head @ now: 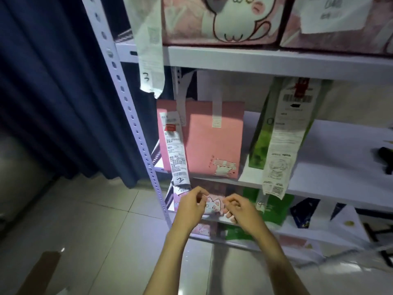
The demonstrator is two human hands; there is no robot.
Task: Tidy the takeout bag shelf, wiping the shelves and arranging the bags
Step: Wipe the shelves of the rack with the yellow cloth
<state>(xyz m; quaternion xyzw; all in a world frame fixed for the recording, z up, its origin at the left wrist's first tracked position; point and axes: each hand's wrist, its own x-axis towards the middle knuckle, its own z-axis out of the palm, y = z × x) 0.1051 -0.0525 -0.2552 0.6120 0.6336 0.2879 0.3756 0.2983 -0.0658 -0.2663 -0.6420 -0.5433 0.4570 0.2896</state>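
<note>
On third shelf down, cat-print bag (212, 206) upright, facing out, straight ahead of both hands. Left hand (191, 206) and right hand (240, 211) level at its front, fingers curled; grip or mere touch, cannot tell. Above: pink bag (214, 141), green bag (263, 143), hanging receipts (176, 150).

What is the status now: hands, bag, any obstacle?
Left hand and right hand curled at cat-print bag, grip unclear. Long receipt hangs just above left hand.
</note>
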